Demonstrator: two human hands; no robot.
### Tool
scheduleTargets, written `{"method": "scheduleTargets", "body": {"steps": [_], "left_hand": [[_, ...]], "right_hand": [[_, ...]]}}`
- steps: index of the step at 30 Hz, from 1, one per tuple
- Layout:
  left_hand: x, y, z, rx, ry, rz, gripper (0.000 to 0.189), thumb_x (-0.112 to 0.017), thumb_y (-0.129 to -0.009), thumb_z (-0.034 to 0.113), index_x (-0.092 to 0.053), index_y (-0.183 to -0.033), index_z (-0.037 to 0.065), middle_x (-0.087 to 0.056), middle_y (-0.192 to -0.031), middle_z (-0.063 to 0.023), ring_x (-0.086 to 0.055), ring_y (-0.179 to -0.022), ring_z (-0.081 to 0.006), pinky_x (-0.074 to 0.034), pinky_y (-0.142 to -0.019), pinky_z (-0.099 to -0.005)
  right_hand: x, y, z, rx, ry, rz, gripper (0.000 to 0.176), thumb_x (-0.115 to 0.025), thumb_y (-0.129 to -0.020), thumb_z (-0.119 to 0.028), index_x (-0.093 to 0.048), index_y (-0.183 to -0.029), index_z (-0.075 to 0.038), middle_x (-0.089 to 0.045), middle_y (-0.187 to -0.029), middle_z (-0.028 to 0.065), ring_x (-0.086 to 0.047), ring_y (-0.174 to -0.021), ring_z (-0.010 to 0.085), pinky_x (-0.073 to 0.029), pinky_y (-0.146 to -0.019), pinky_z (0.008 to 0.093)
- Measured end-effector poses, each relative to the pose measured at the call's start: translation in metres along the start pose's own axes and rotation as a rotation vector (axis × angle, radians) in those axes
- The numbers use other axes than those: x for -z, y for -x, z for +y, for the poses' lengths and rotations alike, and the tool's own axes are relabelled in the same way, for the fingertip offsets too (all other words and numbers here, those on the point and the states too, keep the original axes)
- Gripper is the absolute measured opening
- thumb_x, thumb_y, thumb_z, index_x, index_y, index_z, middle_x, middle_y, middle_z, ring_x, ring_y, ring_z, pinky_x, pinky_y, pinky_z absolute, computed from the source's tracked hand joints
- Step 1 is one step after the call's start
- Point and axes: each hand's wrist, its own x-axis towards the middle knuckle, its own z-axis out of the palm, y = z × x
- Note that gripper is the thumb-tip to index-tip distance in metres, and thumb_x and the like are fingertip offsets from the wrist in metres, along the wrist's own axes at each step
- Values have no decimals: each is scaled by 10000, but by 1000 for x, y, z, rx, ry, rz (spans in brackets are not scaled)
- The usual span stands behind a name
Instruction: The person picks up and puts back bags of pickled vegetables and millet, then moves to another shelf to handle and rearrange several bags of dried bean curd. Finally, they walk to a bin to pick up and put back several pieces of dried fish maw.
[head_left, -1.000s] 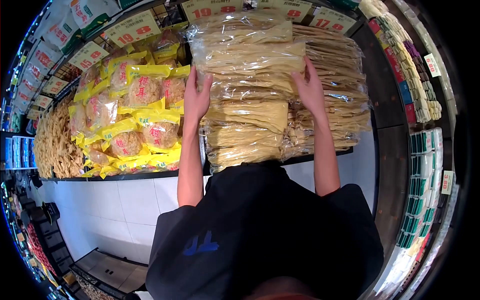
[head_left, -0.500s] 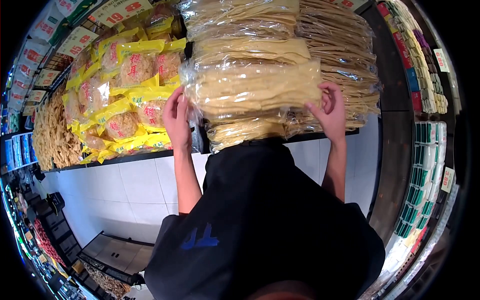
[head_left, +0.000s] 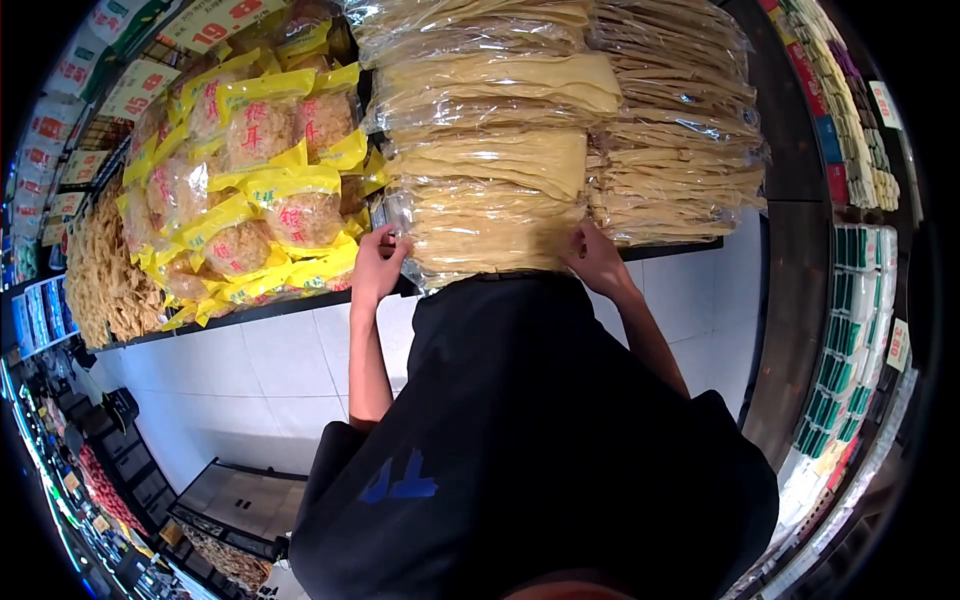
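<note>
In the head view, a clear plastic pack of dried bean curd sticks [head_left: 490,235] lies sideways at the front of a pile of similar packs. My left hand [head_left: 380,262] is at its left end, fingers curled in a pinch on the plastic edge. At the right end, my right hand [head_left: 597,260] has its fingers bent against the pack. More pale yellow packs [head_left: 490,165] are stacked directly behind. A browner stack of stick packs [head_left: 680,150] stands beside them on the right.
Yellow-edged bags of dried white fungus [head_left: 245,130] are heaped on the left, with price signs [head_left: 140,90] behind. Loose dried goods [head_left: 115,260] fill the far left. Shelves with green-and-white packets [head_left: 845,340] line the right side. White floor tiles [head_left: 250,360] show below the display edge.
Both hands have moved down toward my body with the pack, from above the pile to its front edge. My right hand has also shifted left.
</note>
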Motion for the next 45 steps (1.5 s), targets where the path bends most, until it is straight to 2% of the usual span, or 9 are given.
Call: {"method": "scheduleTargets", "body": {"steps": [9, 15, 18, 22, 25, 27, 28, 32, 45], "left_hand": [[11, 10, 57, -14, -114, 5, 391, -677, -880, 261, -592, -1123, -33, -686, -956, -160, -693, -783, -251, -517, -695, -332], [44, 21, 113, -68, 223, -36, 332, -682, -879, 107, -585, -1177, -4, -624, -1037, -31, -583, -895, -89, -468, -756, -227], [50, 4, 141, -291, 497, 78, 444, -651, -896, 73, -526, -1311, -23, -625, -1102, -60, -584, -932, -103, -465, -836, -238], [50, -30, 188, -406, 535, 180, 441, -644, -907, 91, -531, -1317, -24, -636, -1093, -60, -574, -955, -111, -455, -864, -249], [43, -65, 186, -482, 552, 219, 433, -643, -915, 113, -542, -1316, -11, -641, -1088, -60, -577, -928, -110, -460, -847, -248], [40, -77, 185, -458, 488, 218, 429, -641, -922, 137, -546, -1315, -6, -644, -1074, -59, -574, -909, -104, -461, -838, -244], [38, -75, 184, -422, 409, 180, 441, -634, -927, 140, -529, -1328, -10, -648, -1104, -72, -580, -977, -107, -460, -871, -250], [27, -70, 161, -535, 285, 141, 544, -634, -921, 159, -438, -1410, 20, -487, -1419, -175, -461, -1314, -258, -351, -1084, -350], [15, -26, 154, -480, 265, 255, 544, -620, -918, 142, -431, -1417, 41, -474, -1432, -159, -428, -1343, -251, -316, -1111, -351]], "right_hand": [[32, 11, -31, 10, 35, -1, 313, -745, -800, -205, -542, -917, 3, -578, -839, 121, -559, -771, 249, -471, -722, 363], [105, 24, -77, 169, -160, -12, 223, -724, -832, -76, -529, -920, -12, -573, -801, 40, -563, -728, 106, -443, -615, 263], [130, 4, -95, 271, -455, 155, 216, -685, -861, -21, -534, -1016, -25, -560, -818, -11, -507, -698, 23, -395, -597, 168], [146, -44, -130, 403, -571, 377, 225, -669, -873, -30, -572, -1075, -9, -550, -837, -19, -486, -683, 20, -394, -597, 168], [153, -73, -135, 427, -505, 443, 285, -658, -894, -100, -595, -1157, -11, -610, -1027, 76, -584, -841, 81, -465, -713, 205], [147, -91, -126, 409, -291, 526, 344, -652, -905, -191, -599, -1204, -30, -535, -1302, 199, -566, -1148, 232, -465, -926, 315], [144, -97, -117, 447, -127, 568, 368, -644, -904, -233, -596, -1224, -58, -395, -1447, 257, -389, -1357, 343, -357, -1076, 400], [121, -73, -129, 478, 19, 594, 443, -647, -902, -229, -553, -1315, -102, -342, -1474, 253, -347, -1370, 385, -315, -1106, 426], [99, -39, -121, 384, -19, 627, 553, -657, -881, -137, -457, -1397, -124, -344, -1457, 229, -338, -1364, 375, -314, -1108, 423]]}}
